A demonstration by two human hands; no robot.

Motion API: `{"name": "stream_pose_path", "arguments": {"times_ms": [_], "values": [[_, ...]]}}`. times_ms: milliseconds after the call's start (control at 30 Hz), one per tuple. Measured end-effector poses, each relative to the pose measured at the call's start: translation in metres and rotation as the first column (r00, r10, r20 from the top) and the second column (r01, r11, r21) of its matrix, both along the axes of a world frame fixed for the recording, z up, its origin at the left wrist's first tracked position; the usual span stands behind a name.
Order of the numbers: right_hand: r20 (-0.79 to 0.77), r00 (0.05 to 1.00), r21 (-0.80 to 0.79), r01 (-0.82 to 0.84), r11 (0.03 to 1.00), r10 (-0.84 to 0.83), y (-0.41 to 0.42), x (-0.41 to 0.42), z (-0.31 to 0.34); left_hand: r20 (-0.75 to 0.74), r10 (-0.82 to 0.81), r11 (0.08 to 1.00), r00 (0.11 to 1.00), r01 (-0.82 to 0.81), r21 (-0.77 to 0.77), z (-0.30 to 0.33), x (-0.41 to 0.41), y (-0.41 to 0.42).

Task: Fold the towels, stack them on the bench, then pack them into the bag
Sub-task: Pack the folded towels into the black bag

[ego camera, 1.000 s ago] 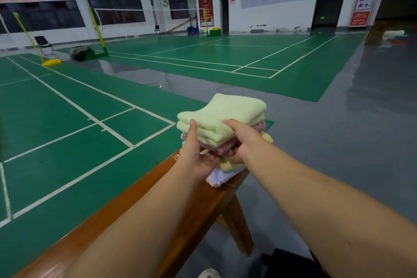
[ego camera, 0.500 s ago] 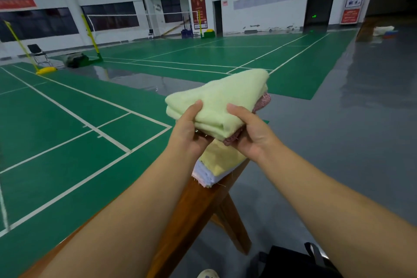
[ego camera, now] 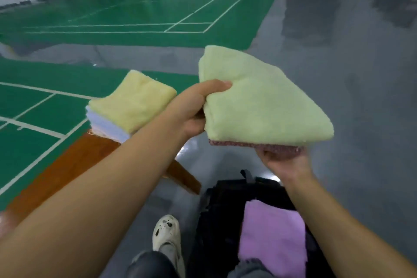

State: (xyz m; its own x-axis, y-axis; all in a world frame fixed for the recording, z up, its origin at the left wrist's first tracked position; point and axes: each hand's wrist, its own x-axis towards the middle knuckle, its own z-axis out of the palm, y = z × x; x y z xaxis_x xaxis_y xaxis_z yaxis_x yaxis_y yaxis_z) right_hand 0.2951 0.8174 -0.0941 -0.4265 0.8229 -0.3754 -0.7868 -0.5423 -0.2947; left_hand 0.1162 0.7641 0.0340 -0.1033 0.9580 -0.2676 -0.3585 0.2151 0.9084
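A folded pale green towel point(ego camera: 259, 99) lies on a folded pink towel point(ego camera: 275, 146), both held in the air above the open black bag point(ego camera: 216, 214). My left hand point(ego camera: 196, 108) grips their left edge, thumb on top. My right hand point(ego camera: 284, 160) holds them from underneath at the near right corner. Inside the bag lies a folded purple towel point(ego camera: 270, 237). A yellow towel point(ego camera: 135, 101) on top of white ones point(ego camera: 106, 126) stays stacked at the end of the wooden bench point(ego camera: 67, 165).
The bag stands on the grey floor to the right of the bench's leg point(ego camera: 182, 178). My white shoe point(ego camera: 167, 235) is beside the bag. Green badminton courts point(ego camera: 135, 13) stretch beyond the bench, with nets and equipment by the far wall.
Both hands lifted the green and pink towels off the bench stack and carried them right, over the bag. My view tilted down, bringing the bag and purple towel into sight.
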Motion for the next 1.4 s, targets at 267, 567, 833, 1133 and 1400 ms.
{"name": "stream_pose_path", "arguments": {"times_ms": [267, 567, 833, 1133, 1400], "values": [[0.501, 0.83, 0.052, -0.312, 0.949, 0.246, 0.01, 0.147, -0.066, 0.076, -0.362, 0.904, 0.929, 0.37, -0.212, -0.159, 0.08, 0.037], [0.92, 0.341, -0.143, -0.165, 0.976, 0.192, -0.017, 0.232, -0.146, 0.244, -0.486, 0.758, 0.839, 0.544, -0.36, -0.307, 0.158, 0.053], [0.996, -0.016, -0.089, -0.117, 0.989, 0.088, -0.027, 0.263, -0.184, 0.227, -0.386, 0.702, 0.894, 0.444, -0.557, -0.364, 0.175, 0.044], [0.963, -0.259, 0.017, -0.213, 0.977, -0.073, -0.032, 0.212, -0.204, 0.36, -0.37, 0.623, 0.857, 0.516, -0.589, -0.364, 0.199, 0.043], [0.946, -0.323, -0.14, -0.356, 0.924, 0.019, -0.083, 0.16, -0.26, 0.225, -0.478, 0.627, 0.849, 0.509, -0.59, -0.361, 0.223, 0.04]]}}
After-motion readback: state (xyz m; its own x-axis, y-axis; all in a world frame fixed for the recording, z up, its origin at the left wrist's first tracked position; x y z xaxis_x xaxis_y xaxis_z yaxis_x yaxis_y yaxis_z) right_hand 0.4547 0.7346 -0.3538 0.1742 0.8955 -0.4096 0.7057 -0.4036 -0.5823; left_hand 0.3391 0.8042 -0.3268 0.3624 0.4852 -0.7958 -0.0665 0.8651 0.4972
